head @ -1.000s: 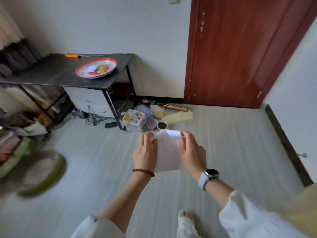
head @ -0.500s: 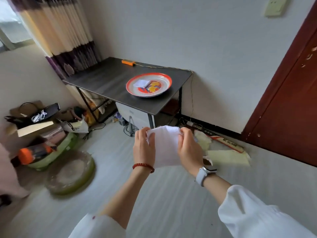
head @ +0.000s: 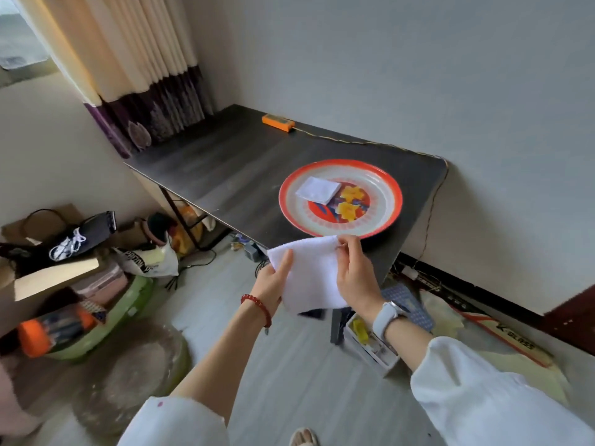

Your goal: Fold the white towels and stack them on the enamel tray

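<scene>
Both hands pinch the towel — tray nearer now (table edge); unfolded.

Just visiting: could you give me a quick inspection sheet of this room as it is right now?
Surface: dark table, mostly bare.
Job's things: enamel tray holds one folded towel; second white towel held in the air short of the table.
Clutter: bags, boxes and a green basin on the floor.
Grippers: left hand and right hand each pinch the held towel.
Cables: thin cord from orange device.
Surroundings: curtain, wall.
</scene>
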The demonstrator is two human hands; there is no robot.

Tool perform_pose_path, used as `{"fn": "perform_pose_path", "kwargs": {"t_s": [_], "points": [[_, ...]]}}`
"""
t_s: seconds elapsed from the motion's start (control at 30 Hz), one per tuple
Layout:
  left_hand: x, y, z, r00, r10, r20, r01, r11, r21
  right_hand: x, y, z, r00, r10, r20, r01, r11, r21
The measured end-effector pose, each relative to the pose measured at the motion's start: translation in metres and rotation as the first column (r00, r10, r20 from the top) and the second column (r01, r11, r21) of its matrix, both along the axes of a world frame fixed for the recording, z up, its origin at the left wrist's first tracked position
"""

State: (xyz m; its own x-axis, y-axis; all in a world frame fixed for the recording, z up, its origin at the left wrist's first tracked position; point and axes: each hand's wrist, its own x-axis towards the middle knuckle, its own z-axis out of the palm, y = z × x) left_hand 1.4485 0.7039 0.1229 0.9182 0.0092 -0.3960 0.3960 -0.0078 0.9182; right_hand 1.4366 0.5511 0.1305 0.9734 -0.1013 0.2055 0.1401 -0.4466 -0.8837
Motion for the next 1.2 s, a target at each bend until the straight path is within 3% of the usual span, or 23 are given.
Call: {"fn": "perform_pose_path", "kwargs": {"t_s": [0.07,0.27,0.37,0.67,0.97,1.2], "points": [[0.049,0.000,0.001,0.999,-0.021,0.031,0.020,1.000,0.019,0.048,0.002,0.002,0.999,-0.026,-0.028,0.027,0.998,0.056],[0.178,-0.026,-0.010,0.988,-0.049,0.145,0.008,0.962,0.274,0.164,-0.011,-0.022,0.980,-0.159,-0.117,0.165,0.985,0.041],[0.237,-0.034,-0.024,0.990,-0.085,0.110,0.038,0.927,0.373,0.214,-0.019,-0.046,0.954,-0.233,-0.189,0.230,0.973,-0.035],[0.380,-0.048,-0.078,0.983,-0.180,-0.031,0.175,0.874,0.453,0.330,-0.023,-0.098,0.845,-0.430,-0.319,0.415,0.902,-0.116],[0.492,-0.043,-0.118,0.940,-0.336,-0.063,0.286,0.672,0.683,0.420,-0.003,-0.125,0.740,-0.581,-0.338,0.516,0.814,-0.267],[0.520,-0.048,-0.141,0.867,-0.483,-0.121,0.389,0.505,0.770,0.449,-0.006,-0.150,0.669,-0.663,-0.336,0.508,0.738,-0.443]]}}
